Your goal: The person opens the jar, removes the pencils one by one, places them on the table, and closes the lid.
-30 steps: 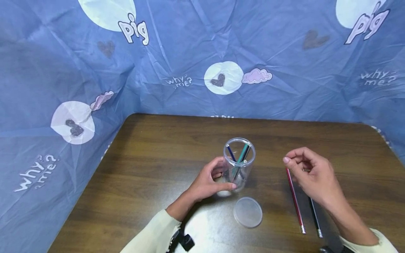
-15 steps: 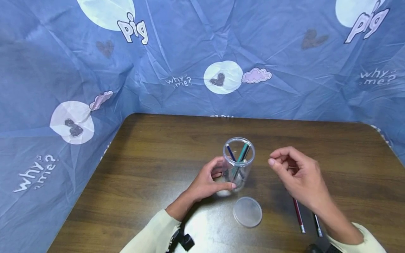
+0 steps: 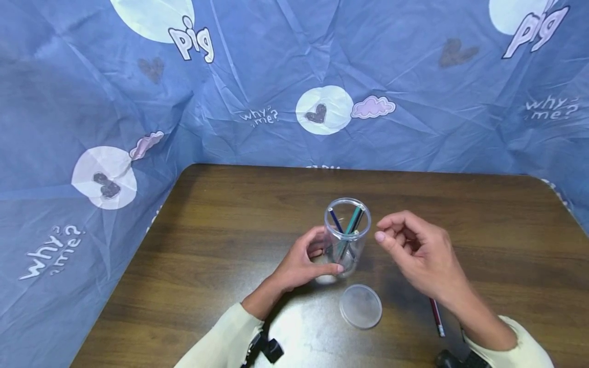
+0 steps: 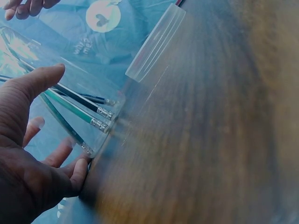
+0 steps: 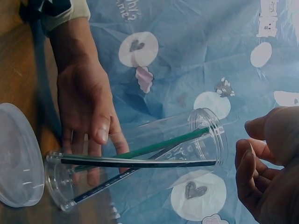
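Note:
A clear plastic jar [image 3: 342, 255] stands upright on the table, several pencils [image 5: 140, 162] leaning inside it, dark and green ones among them. My left hand [image 3: 299, 263] holds the jar low on its left side, thumb in front and fingers behind. Just right of the jar's rim is my right hand [image 3: 423, 253], raised with loosely curled fingers and a gap between thumb and fingertips; nothing shows in it. Near the jar's base lies a round translucent lid [image 3: 361, 306]. A red pencil [image 3: 437, 318] lies on the table, partly hidden under my right forearm.
The brown wooden table [image 3: 221, 214] meets a blue printed sheet [image 3: 257, 66] at its back and left. Black devices are strapped to both wrists, the left device [image 3: 271, 350] being near the table's front.
My right hand has moved left, from above the loose pencils to beside the jar's rim. Its forearm now covers the dark pencil on the table. The left hand and jar have stayed put.

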Demonstrator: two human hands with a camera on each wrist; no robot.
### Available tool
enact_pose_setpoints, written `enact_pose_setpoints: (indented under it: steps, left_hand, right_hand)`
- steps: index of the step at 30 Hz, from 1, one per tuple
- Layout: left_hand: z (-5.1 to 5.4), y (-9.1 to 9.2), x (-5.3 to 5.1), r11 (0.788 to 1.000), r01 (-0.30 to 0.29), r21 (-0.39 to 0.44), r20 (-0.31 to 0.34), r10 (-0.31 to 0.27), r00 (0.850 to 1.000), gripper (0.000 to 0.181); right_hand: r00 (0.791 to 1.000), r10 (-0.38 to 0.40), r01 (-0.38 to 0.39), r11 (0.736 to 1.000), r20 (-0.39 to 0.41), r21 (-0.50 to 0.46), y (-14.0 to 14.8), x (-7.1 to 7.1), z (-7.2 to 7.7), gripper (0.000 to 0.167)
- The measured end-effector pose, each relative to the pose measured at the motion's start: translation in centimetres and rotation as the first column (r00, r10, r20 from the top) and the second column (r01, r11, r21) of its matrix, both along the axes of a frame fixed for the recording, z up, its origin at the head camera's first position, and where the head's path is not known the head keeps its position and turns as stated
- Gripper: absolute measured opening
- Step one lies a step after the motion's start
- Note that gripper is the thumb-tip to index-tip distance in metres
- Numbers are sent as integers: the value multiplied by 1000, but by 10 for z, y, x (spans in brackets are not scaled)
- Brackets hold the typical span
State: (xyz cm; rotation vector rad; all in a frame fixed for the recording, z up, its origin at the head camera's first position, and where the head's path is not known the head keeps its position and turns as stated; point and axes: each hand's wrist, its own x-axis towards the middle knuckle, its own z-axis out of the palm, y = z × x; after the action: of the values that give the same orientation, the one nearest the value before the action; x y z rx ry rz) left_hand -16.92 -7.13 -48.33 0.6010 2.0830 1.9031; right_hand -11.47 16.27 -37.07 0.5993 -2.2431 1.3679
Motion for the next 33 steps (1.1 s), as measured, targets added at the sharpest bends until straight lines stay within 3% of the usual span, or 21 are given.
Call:
enact_pose_setpoints:
  steps: [9, 21, 33]
  left_hand:
    - [2, 0, 0, 1000, -1, 6, -8, 1, 1000, 71]
    - [1, 0, -1, 1000, 7, 1, -7, -7, 1000, 71]
    - [1, 1, 1, 1000, 0, 25, -4, 0, 1000, 70]
  right_hand:
    - [997, 62, -62, 998, -34, 19, -5, -2, -1, 33]
    - [998, 30, -35, 993, 46, 116, -13, -3, -3, 29]
    - [998, 29, -41, 980, 63, 195, -18, -5, -5, 25]
